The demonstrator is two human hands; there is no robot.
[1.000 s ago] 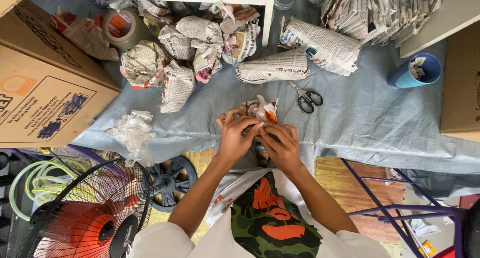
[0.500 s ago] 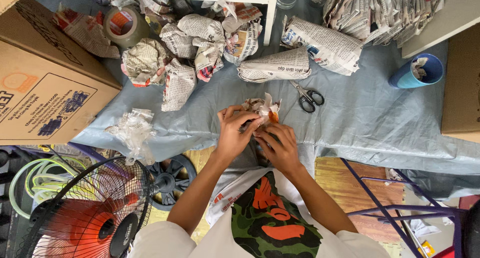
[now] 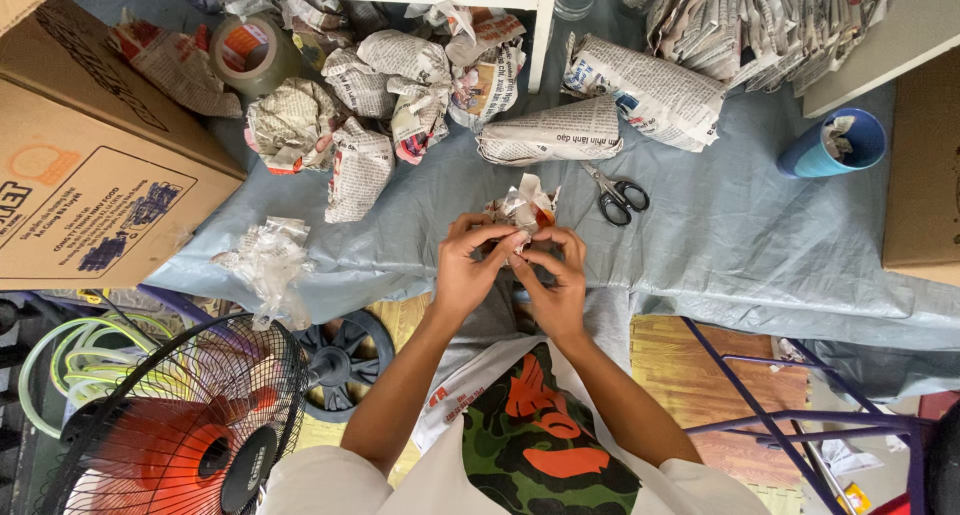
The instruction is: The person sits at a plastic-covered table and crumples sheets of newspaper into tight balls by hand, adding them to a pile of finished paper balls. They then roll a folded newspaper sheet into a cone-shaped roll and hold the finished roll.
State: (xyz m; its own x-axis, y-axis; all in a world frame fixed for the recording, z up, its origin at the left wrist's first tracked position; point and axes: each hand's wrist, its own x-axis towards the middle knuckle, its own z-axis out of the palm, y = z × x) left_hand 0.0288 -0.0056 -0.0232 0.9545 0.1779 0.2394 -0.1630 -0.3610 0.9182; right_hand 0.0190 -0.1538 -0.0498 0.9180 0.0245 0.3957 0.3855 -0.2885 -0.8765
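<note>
Fingers of the left hand and right hand are clamped together on a small newspaper-wrapped bundle, held just above the blue-covered worktop. Wrapping looks mid-way; the loose paper ends need tucking. Left of the bundle sits a cardboard box, contents hidden; far right, a blue cup holds crumpled paper.

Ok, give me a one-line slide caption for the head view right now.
Both hands, left hand and right hand, pinch a small newspaper bundle above the blue sheet, scissors beside it.
</note>
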